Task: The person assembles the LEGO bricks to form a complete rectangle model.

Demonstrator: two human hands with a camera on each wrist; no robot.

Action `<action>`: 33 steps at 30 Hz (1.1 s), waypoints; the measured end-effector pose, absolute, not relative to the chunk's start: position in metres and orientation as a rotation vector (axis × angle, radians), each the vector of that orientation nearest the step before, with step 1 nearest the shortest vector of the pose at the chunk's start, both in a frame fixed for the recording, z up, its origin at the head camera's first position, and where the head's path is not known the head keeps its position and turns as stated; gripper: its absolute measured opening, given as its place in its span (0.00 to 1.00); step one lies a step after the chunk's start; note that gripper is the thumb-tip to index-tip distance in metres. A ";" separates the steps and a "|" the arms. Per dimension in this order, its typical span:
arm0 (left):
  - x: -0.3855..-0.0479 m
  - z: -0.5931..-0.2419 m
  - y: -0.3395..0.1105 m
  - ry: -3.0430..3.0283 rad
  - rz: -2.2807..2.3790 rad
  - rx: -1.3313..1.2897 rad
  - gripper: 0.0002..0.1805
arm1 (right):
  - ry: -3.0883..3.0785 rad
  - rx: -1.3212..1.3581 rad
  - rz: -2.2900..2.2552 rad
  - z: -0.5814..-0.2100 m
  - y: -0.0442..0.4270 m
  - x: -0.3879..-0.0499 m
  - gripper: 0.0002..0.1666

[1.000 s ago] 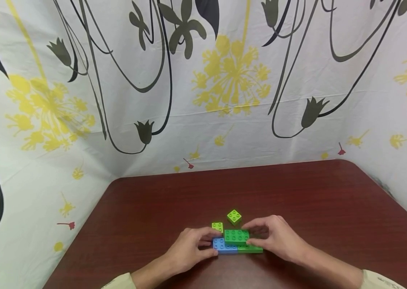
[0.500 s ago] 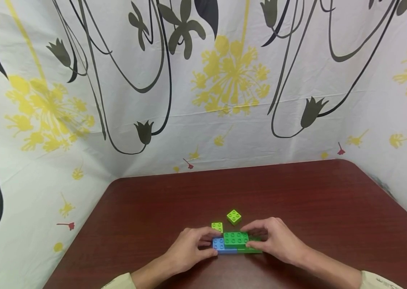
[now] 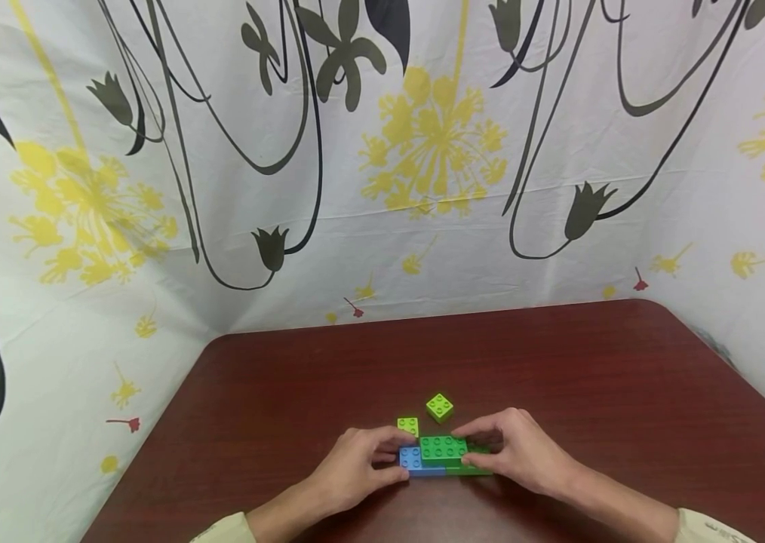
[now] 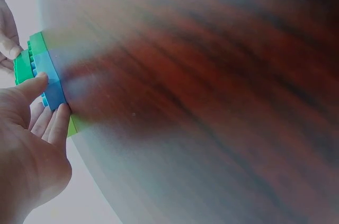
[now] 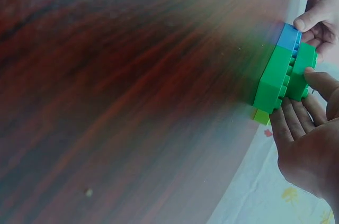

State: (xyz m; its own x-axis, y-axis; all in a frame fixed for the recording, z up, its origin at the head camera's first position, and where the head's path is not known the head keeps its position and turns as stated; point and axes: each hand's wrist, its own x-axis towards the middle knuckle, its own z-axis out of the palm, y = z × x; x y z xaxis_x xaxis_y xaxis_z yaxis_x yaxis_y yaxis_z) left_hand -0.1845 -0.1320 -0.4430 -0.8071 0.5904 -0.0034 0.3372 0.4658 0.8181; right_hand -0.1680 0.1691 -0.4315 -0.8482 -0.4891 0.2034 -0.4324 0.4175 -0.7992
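A blue brick (image 3: 411, 460) and a lower green brick (image 3: 480, 470) lie end to end on the table. Across their joint sits an upper green brick (image 3: 443, 449), studs facing up. My left hand (image 3: 355, 466) pinches the blue brick at its left end, thumb in front and fingers behind. From the other side, my right hand (image 3: 528, 452) holds the upper green brick by its right end between thumb and fingers. In the right wrist view a narrow gap with studs shows between the upper green brick (image 5: 302, 70) and the lower green brick (image 5: 273, 78).
Behind the blue brick is a small lime green brick (image 3: 407, 426), close to the left fingertips. Another lime green brick (image 3: 440, 408) lies turned at an angle farther back. The dark red table (image 3: 559, 354) is bordered by a patterned cloth (image 3: 382, 264) at the back and sides.
My right hand has lowered the upper green brick slightly and brought it a little nearer, onto the blue and lower green bricks. My left hand has stayed in place.
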 end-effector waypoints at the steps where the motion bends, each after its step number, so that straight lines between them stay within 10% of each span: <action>1: -0.185 -0.443 -0.132 2.432 1.261 0.792 0.20 | 2.592 -0.842 -1.435 -0.431 0.169 -0.168 0.16; 33: -0.188 -0.443 -0.132 2.462 1.204 0.826 0.20 | 2.578 -0.822 -1.434 -0.436 0.172 -0.169 0.16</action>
